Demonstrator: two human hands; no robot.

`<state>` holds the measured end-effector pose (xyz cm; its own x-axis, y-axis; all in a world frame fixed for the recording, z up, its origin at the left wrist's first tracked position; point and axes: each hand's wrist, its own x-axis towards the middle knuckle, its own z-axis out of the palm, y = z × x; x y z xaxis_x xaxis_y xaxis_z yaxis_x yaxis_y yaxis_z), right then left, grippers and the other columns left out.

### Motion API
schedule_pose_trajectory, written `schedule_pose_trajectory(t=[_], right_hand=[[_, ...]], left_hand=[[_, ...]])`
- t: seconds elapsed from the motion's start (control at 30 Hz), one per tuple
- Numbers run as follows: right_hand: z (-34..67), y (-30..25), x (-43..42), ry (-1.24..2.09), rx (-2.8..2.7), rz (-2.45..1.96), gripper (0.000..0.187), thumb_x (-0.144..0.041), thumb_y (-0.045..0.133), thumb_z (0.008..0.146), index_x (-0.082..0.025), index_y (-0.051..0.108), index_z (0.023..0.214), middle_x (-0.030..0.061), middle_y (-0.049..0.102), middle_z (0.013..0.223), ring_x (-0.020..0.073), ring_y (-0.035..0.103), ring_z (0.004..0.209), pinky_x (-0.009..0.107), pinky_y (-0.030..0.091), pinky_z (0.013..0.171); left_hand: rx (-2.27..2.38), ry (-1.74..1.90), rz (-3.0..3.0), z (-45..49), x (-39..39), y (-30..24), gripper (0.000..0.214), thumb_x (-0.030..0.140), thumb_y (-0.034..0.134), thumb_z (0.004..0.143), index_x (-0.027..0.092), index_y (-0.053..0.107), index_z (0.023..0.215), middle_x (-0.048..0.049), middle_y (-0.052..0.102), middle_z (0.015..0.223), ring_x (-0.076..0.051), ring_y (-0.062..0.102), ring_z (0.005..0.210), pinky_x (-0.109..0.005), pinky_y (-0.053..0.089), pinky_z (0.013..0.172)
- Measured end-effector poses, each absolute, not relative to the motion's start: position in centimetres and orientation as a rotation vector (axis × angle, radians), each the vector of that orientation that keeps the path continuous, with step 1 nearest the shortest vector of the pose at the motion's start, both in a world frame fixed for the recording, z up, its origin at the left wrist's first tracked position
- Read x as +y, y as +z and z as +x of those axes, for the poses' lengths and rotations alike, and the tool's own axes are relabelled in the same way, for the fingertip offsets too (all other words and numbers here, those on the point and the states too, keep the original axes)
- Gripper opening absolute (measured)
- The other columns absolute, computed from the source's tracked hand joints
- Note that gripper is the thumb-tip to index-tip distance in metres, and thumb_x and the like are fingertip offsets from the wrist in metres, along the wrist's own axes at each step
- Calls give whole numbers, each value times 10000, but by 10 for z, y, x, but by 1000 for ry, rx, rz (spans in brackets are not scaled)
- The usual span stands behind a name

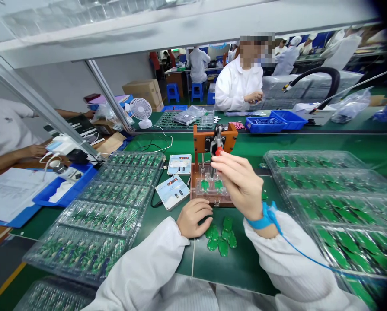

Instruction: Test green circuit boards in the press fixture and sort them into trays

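Observation:
My right hand [240, 183] is raised, its fingers closed round the red-tipped handle [219, 150] of a toggle clamp on an orange and brown test fixture [198, 139]. Under the clamp, small green circuit boards [205, 185] sit in the fixture's clear plate. My left hand [195, 218] rests on the bench against the fixture's front left edge, fingers lightly bent and thumb apart, with nothing seen in it. Close to its thumb lies a loose pile of green circuit boards [223, 247]. A blue wrist strap [263, 217] circles my right wrist.
Two white display boxes [173, 191] stand left of the fixture. Clear trays of boards flank me, a left tray [97, 214] and a right tray [329, 194]. Beyond are a small fan [140, 109], blue bins [266, 124] and a person in white [234, 84]. A shelf crosses overhead.

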<state>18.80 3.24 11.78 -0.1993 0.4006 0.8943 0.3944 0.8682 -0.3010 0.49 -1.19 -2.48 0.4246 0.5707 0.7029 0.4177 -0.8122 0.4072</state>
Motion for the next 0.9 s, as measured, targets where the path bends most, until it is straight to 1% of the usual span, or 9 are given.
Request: schedule_pose_trajectory(t=[0.27, 0.43, 0.57, 0.63, 0.7, 0.73, 0.8, 0.83, 0.9], right_hand=[[179, 92, 39, 130, -1719, -527, 630, -56, 607, 923, -378, 534, 1460, 9, 674, 1371, 281, 591, 1343, 544, 549, 1101], [181, 89, 38, 252, -1707, -494, 641, -19, 559, 929, -394, 542, 1449, -2, 643, 1414, 275, 551, 1388, 555, 515, 1141], [185, 90, 39, 295, -1740, -461, 630, -16, 554, 934, -381, 547, 1447, 3, 639, 1419, 269, 548, 1391, 550, 503, 1153], [185, 91, 39, 292, -1730, -454, 635, -10, 552, 935, -377, 540, 1454, 8, 636, 1423, 264, 545, 1394, 543, 501, 1154], [184, 90, 39, 279, -1720, -445, 640, -2, 549, 936, -368, 534, 1460, 15, 638, 1421, 260, 545, 1394, 532, 501, 1153], [183, 90, 39, 271, -1719, -440, 639, -1, 548, 937, -362, 532, 1464, 20, 639, 1420, 259, 544, 1395, 527, 501, 1152], [183, 89, 39, 256, -1725, -430, 628, -4, 547, 940, -346, 532, 1467, 30, 641, 1417, 260, 541, 1398, 519, 503, 1148], [184, 89, 40, 250, -1730, -428, 620, -8, 546, 943, -340, 533, 1466, 33, 641, 1416, 261, 540, 1399, 515, 505, 1146], [184, 89, 40, 249, -1739, -426, 606, -12, 542, 949, -331, 537, 1464, 38, 640, 1417, 261, 537, 1400, 509, 506, 1143]], left_hand=[[910, 1360, 2422, 9, -14, -25, 109, 173, 606, 907, 195, 697, 964, -63, 756, 917, -248, 684, 1029, -436, 588, 915], [896, 1256, 2281, 7, -15, -12, 79, 238, 652, 928, 208, 722, 908, -53, 764, 892, -248, 672, 1036, -434, 567, 949], [796, 959, 1977, -25, 5, 16, 235, 404, 682, 945, 177, 741, 927, -93, 767, 972, -232, 719, 969, -394, 580, 939], [951, 837, 1931, -51, 27, 29, 305, 463, 691, 930, 163, 744, 949, -101, 762, 969, -230, 727, 918, -384, 592, 899], [1244, 731, 2031, -76, 54, 36, 366, 491, 715, 899, 157, 745, 1047, -134, 741, 1117, -280, 697, 1068, -446, 552, 996], [1386, 609, 2122, -86, 67, 38, 459, 499, 763, 852, 161, 728, 1160, -162, 674, 1299, -331, 612, 1246, -503, 472, 1103], [1589, 240, 2241, -100, 90, 37, 816, 538, 853, 734, 189, 589, 1424, -180, 359, 1615, -425, 277, 1510, -589, 259, 1228], [1640, 46, 2261, -103, 98, 36, 988, 567, 873, 691, 208, 480, 1524, -165, 188, 1681, -443, 109, 1552, -607, 173, 1248], [1659, -255, 2246, -106, 110, 33, 1187, 636, 862, 663, 233, 287, 1620, -142, -15, 1704, -444, -70, 1553, -615, 102, 1251]])
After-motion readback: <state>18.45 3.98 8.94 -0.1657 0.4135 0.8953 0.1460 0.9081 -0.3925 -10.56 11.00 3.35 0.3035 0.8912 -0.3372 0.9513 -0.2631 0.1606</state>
